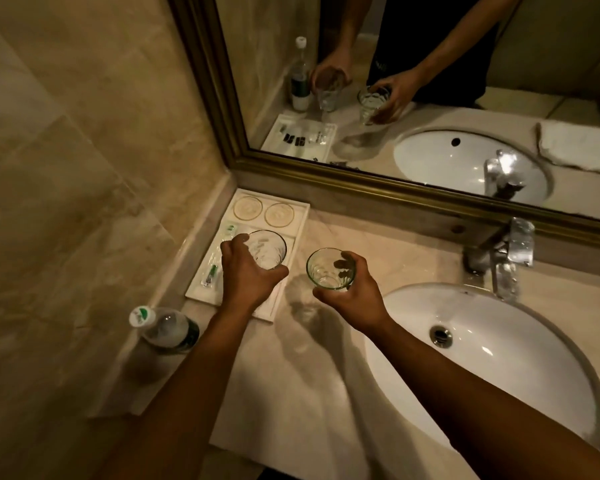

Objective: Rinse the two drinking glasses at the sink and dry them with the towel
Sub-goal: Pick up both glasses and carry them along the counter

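I hold one clear drinking glass in each hand above the marble counter. My left hand (246, 271) grips the left glass (271, 249) over the white tray (300, 216). My right hand (355, 292) grips the right glass (328, 268) just left of the white sink basin (520, 348). Both glasses are upright and look empty. The chrome faucet (506, 258) stands behind the basin with no water running. A folded white towel (579, 147) shows only in the mirror, to the right of the reflected basin.
The tray holds two round coasters (262, 209) and wrapped toiletries (210, 275). A plastic water bottle (167, 329) stands at the counter's left edge by the wall. A gold-framed mirror (361, 181) runs along the back. Bare counter lies between tray and basin.
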A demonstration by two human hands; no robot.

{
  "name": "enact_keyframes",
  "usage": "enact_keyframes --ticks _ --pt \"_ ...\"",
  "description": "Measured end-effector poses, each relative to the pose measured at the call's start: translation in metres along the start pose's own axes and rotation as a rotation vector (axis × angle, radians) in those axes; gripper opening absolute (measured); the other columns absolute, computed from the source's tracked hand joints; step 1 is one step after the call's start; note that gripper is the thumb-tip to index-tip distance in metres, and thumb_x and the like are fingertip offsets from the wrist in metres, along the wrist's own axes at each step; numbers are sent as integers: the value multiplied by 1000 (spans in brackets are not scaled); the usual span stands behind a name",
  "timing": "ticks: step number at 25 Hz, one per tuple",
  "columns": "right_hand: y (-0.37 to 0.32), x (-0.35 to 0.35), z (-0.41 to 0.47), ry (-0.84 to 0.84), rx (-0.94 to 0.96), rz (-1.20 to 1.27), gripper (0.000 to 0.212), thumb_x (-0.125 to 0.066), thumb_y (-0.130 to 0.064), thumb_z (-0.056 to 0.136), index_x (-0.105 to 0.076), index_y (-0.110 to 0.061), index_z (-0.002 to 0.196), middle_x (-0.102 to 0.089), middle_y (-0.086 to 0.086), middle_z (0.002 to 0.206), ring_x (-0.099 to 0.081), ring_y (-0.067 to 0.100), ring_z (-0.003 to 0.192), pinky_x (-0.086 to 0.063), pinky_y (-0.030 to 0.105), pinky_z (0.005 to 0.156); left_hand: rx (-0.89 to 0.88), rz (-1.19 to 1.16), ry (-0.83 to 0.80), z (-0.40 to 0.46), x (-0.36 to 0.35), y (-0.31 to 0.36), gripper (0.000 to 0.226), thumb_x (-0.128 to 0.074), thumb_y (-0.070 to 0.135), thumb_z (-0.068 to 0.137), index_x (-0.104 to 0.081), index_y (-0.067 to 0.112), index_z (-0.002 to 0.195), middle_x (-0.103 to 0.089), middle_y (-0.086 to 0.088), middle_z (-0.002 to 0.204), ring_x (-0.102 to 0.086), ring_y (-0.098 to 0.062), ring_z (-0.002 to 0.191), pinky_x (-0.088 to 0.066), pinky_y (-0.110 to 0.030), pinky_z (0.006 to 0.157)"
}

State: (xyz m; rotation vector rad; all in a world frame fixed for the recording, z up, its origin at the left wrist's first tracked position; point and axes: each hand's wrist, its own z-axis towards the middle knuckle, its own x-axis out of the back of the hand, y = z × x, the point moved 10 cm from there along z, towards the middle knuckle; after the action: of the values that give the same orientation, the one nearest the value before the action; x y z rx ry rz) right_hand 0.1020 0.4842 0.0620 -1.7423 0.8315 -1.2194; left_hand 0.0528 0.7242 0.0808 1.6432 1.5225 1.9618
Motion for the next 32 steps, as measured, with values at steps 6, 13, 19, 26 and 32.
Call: enact_keyframes --ticks 6,13,19,26,32 --pt "-18 -38 67 -83 9 -6 95 -91 -25 67 -35 -22 143 -54 -5 128 -57 13 110 -47 20 88 143 -82 112 66 13 -11 93 -90 20 63 -42 6 142 -40 -14 140 -53 -33 124 -46 -36 98" --pt "-16 -74 158 -149 57 -33 101 -92 -14 59 -37 -17 144 -48 5 140 -51 15 125 -44 25 105 127 -10 68 160 1 -24 98 -89 23 54 -46 9 141 -46 -10 138 -60 -32 118 -53 -50 99" --pt "-6 -100 217 -161 50 -12 99 -90 -11 56 -38 -19 140 -55 4 135 -56 17 124 -48 26 103 89 31 13 212 -22 -36 106 -88 27 52 -42 15 147 -46 -10 140 -57 -32 125 -51 -51 101" --pt "0 -111 248 -118 26 -11 95 -95 -16 56 -43 -17 135 -56 2 130 -57 16 120 -48 28 101 65 77 -6 237 -41 -45 109 -91 13 62 -34 17 155 -37 -14 150 -46 -34 136 -47 -49 108" --pt "-7 -126 251 -152 60 1 91 -92 -9 61 -42 -21 136 -53 -9 124 -54 6 115 -43 12 93 65 125 20 238 -39 -51 107 -89 18 71 -28 16 159 -34 -15 155 -38 -29 143 -37 -39 117"
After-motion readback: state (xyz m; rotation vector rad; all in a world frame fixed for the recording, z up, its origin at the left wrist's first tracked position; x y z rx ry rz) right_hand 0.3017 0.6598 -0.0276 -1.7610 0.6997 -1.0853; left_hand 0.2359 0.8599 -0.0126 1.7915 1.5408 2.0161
